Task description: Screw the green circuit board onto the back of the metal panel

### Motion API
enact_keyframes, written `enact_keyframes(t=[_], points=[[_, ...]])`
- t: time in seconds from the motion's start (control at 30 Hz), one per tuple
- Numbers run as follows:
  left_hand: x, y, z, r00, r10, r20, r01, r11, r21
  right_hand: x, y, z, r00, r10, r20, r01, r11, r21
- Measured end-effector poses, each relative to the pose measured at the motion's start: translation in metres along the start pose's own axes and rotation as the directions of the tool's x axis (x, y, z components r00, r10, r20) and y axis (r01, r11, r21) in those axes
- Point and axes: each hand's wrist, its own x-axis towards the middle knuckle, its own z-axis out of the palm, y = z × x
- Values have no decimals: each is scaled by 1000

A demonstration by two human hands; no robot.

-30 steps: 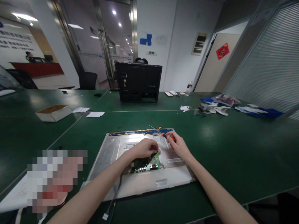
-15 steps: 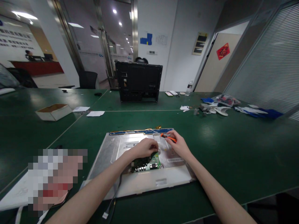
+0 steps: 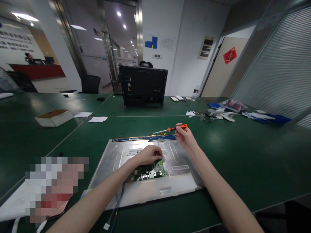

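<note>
A metal-backed display panel [image 3: 180, 181] lies flat in front of me, with a blue circuit strip [image 3: 143, 138] along its far edge. On its middle sits a green circuit board [image 3: 159, 166] with a row of ports. My left hand [image 3: 152, 154] is over the board's far side, fingers pinched together at its edge; whatever they may hold is hidden. My right hand [image 3: 184, 136] grips an orange and black screwdriver [image 3: 171, 129] above the panel's far right corner. The screwdriver's shaft points left, apart from the panel. A grey cable [image 3: 116, 207] hangs over the panel's near edge.
A black monitor casing [image 3: 144, 86] stands upright across the green table [image 3: 243, 155]. An open cardboard box [image 3: 54, 119] is at the left. Bags and loose parts [image 3: 222, 111] lie at the far right. A water bottle [image 3: 195, 93] stands behind them.
My right hand has lifted the screwdriver up and away from the panel, turning its shaft to point left. My left hand stays at the board.
</note>
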Motion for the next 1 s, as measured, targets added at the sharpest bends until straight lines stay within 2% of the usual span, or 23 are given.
enact_keyframes(t=[0.23,0.47,0.5,0.57,0.63,0.8,1.0], points=[[3,-4,0,998,-31,47,35,997,-67,-10,22,-8,998,41,-53,-40,999,21],[3,-5,2,998,-48,41,52,995,-85,-33,12,14,992,-91,-85,80,988,-130],[4,-5,2,998,-46,40,49,996,-81,-37,10,17,986,-151,-70,133,966,-223],[4,-5,2,998,-35,45,39,996,-81,-45,8,21,960,-281,-4,251,863,-440],[4,-6,1,998,-30,50,34,996,-84,-51,7,23,936,-344,76,326,764,-557],[4,-6,0,998,-7,62,13,995,-100,-58,8,25,927,-315,204,372,695,-615],[4,-4,-2,997,5,79,5,991,-135,-62,5,28,911,-332,245,411,677,-610]])
